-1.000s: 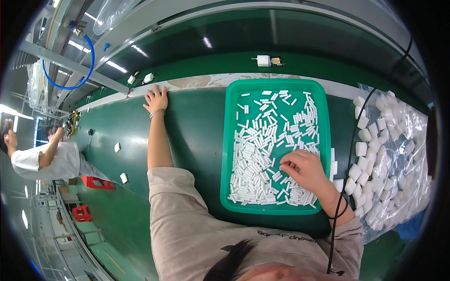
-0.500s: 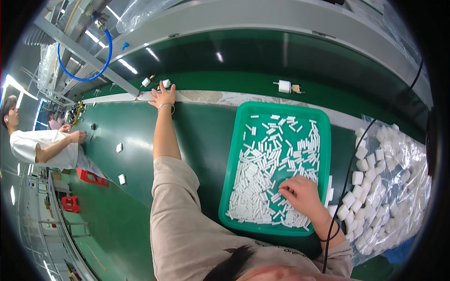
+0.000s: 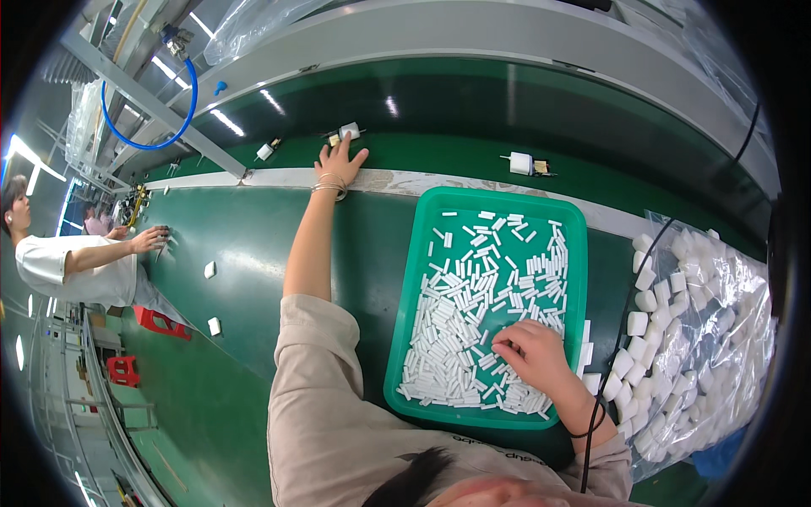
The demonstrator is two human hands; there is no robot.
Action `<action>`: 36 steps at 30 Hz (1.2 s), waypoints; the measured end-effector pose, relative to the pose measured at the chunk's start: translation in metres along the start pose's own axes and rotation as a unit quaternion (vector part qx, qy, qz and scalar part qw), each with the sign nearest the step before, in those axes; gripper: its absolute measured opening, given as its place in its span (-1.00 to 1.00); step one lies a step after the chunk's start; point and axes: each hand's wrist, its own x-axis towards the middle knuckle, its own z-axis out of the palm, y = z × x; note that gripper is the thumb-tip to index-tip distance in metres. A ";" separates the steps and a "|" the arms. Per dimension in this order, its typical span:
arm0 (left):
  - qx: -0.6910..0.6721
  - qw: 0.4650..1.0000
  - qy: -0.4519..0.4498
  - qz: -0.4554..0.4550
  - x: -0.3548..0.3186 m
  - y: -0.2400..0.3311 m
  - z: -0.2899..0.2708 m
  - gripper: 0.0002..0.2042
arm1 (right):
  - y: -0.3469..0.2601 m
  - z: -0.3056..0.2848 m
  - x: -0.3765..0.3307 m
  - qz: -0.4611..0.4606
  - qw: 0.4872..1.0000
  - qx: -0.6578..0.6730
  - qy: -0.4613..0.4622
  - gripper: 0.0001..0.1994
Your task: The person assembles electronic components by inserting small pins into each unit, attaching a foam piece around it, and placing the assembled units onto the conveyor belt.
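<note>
My left hand (image 3: 340,162) reaches out to the green conveyor belt at the back, its fingers spread. A fingertip is at a small white plug housing (image 3: 350,130) with metal pins and a yellowish part beside it; whether it touches cannot be told. Over the green tray (image 3: 581,253) my right hand (image 3: 534,353) hovers with thumb and fingers pinched together; anything between them is hidden. Many short white strips (image 3: 439,338) lie in the tray, heaped toward its near left and looser at the far side.
On the belt lie another white plug assembly (image 3: 522,164) and one farther left (image 3: 267,150). A clear plastic bag (image 3: 726,338) of white housings is at the right, crossed by a black cable (image 3: 629,308). A co-worker (image 3: 80,262) works at the far left.
My left hand has moved right along the belt, and the plug housing at its fingertips has shifted right too. My right hand stays pinched over the tray. The co-worker's hand has reached forward.
</note>
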 end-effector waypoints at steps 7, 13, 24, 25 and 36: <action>-0.046 0.992 0.110 0.029 -0.047 0.039 0.016 -0.35 | 0.002 0.002 -0.004 0.005 1.000 0.000 0.000 -0.93; -0.086 0.975 0.171 0.110 -0.094 0.059 0.030 -0.44 | 0.004 0.001 -0.006 0.002 1.000 -0.002 -0.020 -0.89; -0.077 0.978 0.174 0.081 -0.107 0.071 0.022 -0.48 | 0.006 0.002 -0.009 -0.002 0.999 -0.012 -0.048 -0.87; -0.079 0.978 0.173 0.081 -0.106 0.070 0.022 -0.48 | 0.006 0.002 -0.008 -0.016 0.998 -0.021 -0.053 -0.86; -0.078 0.980 0.166 0.082 -0.105 0.069 0.025 -0.53 | 0.006 0.001 -0.009 -0.049 0.994 -0.019 -0.097 -0.86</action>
